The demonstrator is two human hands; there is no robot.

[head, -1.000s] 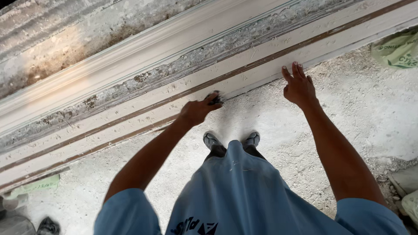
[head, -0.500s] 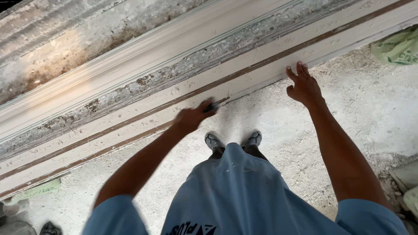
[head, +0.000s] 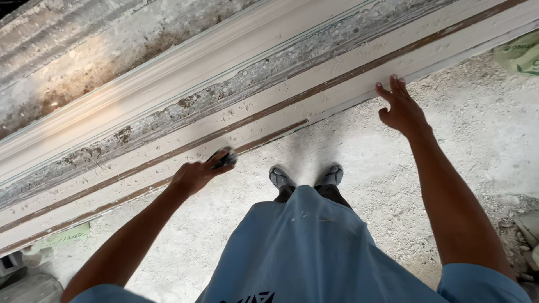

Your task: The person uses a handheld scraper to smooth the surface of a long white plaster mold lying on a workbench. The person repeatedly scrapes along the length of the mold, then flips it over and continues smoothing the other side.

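A long white moulded plaster piece [head: 264,84] runs diagonally across the view, with brown grooves along its near edge. My left hand [head: 196,174] grips a small dark sanding pad [head: 224,160] pressed against the lower brown groove. My right hand [head: 401,109] has its fingers spread, with the fingertips resting on the near edge of the moulding further right. I stand right in front of it, my grey shoes [head: 306,177] on the dusty floor.
The floor [head: 477,146] is covered in white dust and grit. A green sack [head: 519,53] lies at the far right, a green scrap [head: 64,237] at the lower left, and rubble [head: 525,224] sits at the right edge.
My left hand has slid the pad leftward along the groove. My right hand stayed on the edge of the moulding.
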